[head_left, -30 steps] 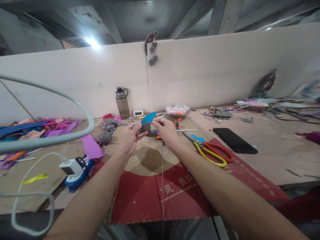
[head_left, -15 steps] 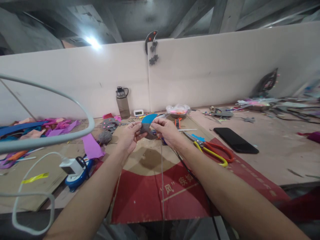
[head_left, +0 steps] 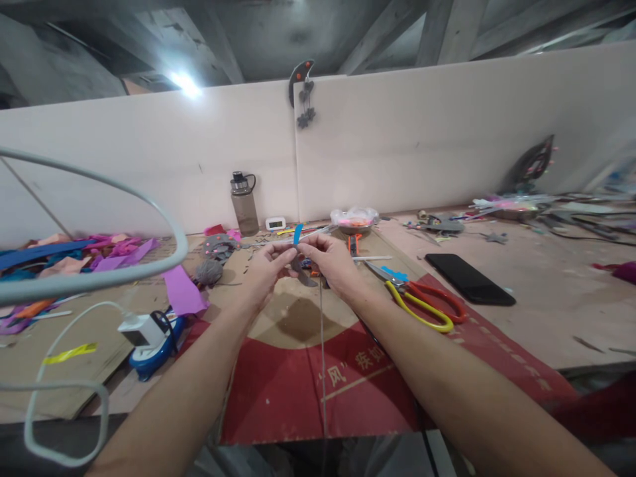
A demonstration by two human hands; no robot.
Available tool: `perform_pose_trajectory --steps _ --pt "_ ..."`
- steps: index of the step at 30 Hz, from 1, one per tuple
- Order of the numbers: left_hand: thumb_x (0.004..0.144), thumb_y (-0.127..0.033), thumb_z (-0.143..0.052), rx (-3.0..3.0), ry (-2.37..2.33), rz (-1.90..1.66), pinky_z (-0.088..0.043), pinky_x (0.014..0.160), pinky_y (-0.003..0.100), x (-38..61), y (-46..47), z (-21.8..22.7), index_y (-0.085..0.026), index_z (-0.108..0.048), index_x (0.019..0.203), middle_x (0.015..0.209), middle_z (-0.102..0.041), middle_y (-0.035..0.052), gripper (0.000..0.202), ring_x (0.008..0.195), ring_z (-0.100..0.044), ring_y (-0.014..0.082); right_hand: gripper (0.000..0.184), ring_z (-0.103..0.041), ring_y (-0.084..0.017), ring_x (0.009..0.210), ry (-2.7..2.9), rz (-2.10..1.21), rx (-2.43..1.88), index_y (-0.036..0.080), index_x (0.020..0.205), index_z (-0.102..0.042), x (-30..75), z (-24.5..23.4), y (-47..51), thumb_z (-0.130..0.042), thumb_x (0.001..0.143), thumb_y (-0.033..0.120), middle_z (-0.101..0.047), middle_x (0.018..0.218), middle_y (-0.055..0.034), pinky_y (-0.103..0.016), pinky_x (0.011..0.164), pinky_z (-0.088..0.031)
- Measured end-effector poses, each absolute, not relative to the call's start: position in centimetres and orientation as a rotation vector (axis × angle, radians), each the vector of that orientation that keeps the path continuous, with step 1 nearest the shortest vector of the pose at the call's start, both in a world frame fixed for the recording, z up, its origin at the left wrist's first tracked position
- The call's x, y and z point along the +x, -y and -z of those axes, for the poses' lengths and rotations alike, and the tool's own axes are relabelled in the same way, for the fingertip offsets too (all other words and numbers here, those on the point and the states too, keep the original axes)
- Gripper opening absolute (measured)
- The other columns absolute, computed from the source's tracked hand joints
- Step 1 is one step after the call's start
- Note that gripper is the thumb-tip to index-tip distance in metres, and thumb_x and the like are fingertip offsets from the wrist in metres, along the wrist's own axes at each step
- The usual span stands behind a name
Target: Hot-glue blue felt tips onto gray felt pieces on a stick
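My left hand [head_left: 271, 266] and my right hand [head_left: 328, 260] meet over the cardboard, fingertips pinched together on a thin grey felt piece [head_left: 304, 277]. A narrow blue felt piece [head_left: 298, 234] sticks up between the fingertips, seen nearly edge-on. The grey piece curves down below the fingers. How the two pieces are joined is hidden by my fingers. Right of my right hand lie scissors [head_left: 420, 301] with one red and one yellow handle, and a small blue felt cutout [head_left: 395, 273] is by their blades.
A red and brown cardboard sheet [head_left: 278, 391] lies under my hands. Around it are a black phone [head_left: 470, 279], a blue-based power strip [head_left: 154, 351] with a white plug, a grey bottle [head_left: 244, 209], a bowl [head_left: 355, 227] and felt scraps [head_left: 183, 291]. A white cable [head_left: 171, 255] loops at left.
The blue and grey felt has been turned from showing its broad face to nearly edge-on. My fingertips have come closer together. The things on the table have stayed put.
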State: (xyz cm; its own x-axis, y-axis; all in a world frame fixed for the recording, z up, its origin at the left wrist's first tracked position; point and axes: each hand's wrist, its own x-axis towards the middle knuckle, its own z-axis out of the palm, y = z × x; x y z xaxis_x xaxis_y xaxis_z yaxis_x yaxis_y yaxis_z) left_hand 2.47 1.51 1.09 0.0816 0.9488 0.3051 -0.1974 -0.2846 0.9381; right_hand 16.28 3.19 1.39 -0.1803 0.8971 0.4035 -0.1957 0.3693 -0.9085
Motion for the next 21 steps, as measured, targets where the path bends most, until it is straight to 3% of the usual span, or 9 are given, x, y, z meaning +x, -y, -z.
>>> perform_pose_trajectory --steps 12,21 --pt "0.073 -0.026 -0.057 1.619 -1.010 -1.323 -0.046 0.058 0.023 2.6 -1.7 -0.6 -0.017 -0.064 0.095 0.084 -0.065 0.0033 0.025 0.069 -0.057 0.0121 0.016 -0.047 -0.011 0.059 1.600 -0.973 -0.744 0.017 0.077 -0.061 16.1 -0.8 -3.5 -0.054 0.074 0.031 -0.057 0.066 0.0007 -0.024 0.055 -0.039" --pt "0.068 -0.021 -0.061 1.604 -1.087 -1.300 -0.047 0.062 0.024 2.2 -1.9 -0.5 -0.019 -0.066 0.090 0.081 -0.067 0.0027 0.023 0.071 -0.059 0.0134 0.011 -0.046 -0.011 0.060 1.697 -0.744 -0.786 0.018 0.074 -0.056 16.0 0.0 -4.0 -0.051 0.075 0.027 -0.053 0.064 0.0017 -0.025 0.058 -0.037"
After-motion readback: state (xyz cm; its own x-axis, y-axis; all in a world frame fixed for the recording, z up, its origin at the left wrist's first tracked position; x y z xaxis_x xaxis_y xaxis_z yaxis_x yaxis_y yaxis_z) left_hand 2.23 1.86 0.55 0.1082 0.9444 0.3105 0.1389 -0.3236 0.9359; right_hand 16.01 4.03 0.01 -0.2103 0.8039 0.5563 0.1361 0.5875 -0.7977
